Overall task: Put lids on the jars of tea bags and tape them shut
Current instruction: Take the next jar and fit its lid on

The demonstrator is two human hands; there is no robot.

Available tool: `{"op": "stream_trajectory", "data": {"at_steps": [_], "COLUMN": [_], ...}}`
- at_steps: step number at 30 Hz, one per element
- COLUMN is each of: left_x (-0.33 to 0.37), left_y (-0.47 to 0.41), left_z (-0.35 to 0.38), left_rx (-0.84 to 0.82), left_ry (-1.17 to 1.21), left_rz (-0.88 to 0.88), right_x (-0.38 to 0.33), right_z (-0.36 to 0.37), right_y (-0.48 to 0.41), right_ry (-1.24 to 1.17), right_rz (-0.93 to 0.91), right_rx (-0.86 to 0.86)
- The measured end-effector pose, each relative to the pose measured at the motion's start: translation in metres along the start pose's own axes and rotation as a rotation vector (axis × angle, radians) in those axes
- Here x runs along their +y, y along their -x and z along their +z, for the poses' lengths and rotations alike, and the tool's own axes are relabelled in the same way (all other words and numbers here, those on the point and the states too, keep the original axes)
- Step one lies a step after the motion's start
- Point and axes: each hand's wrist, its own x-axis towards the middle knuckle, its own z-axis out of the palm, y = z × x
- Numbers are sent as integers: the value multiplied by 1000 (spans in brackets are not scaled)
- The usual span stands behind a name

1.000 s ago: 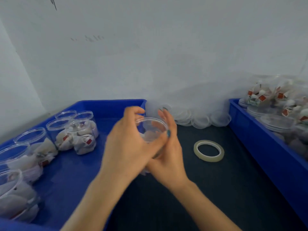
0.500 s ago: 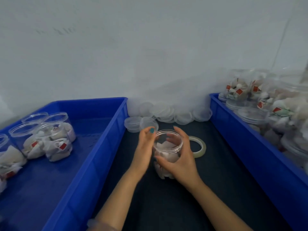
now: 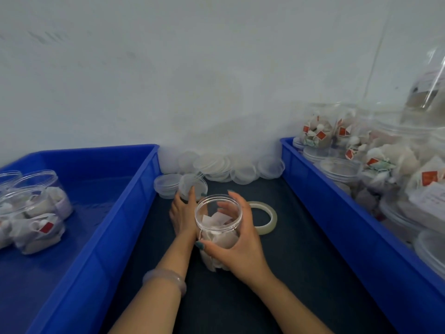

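A clear open jar (image 3: 218, 227) with white tea bags inside stands on the dark mat between two blue trays. My right hand (image 3: 237, 239) wraps around its right side and grips it. My left hand (image 3: 184, 213) reaches past the jar's left side, its fingers on a clear round lid (image 3: 192, 186) that is tipped up near the left tray's corner. A roll of clear tape (image 3: 265, 216) lies flat just right of the jar.
A heap of clear lids (image 3: 224, 166) lies against the white wall. The left blue tray (image 3: 115, 213) holds several open jars of tea bags (image 3: 36, 213). The right blue tray (image 3: 337, 213) is piled with lidded jars (image 3: 342, 145).
The jar has come down from mid-air over the left tray onto the mat. My left hand has left the jar and reached forward to a lid.
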Motion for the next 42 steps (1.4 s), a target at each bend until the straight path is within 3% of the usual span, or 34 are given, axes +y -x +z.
{"op": "stream_trajectory", "data": {"at_steps": [3,12,17,21,28,32,36,38,42], "left_x": [-2,-11,-20,-16,17,36,29,27,35], "left_y": [-1,8,10,21,51,77,83,84,91], "left_z": [-2,-13,-16,-30,-76,-95,-99,-102,-96], "left_rx": [65,385,453,569,264,-51,-308,-339,-154], "left_ry": [39,634,642,870,1070,763,469,410,279], "left_rz": [-2,-164,-131,18,391,708,685,672,688], "right_x": [-1,2,6,6,3,7,9,10,10], "right_z": [0,-4,-8,-21,-22,-23,-23,-23,-22], "right_y": [0,3,2,-1,-2,-3,-5,-5,-6], "right_ry": [-1,23,11,37,53,69,43,40,36], "right_rz": [1,54,125,199,246,241,240,244,262], "right_rx": [-2,-48,-115,-287,-291,-285,-294,-302,-297]}}
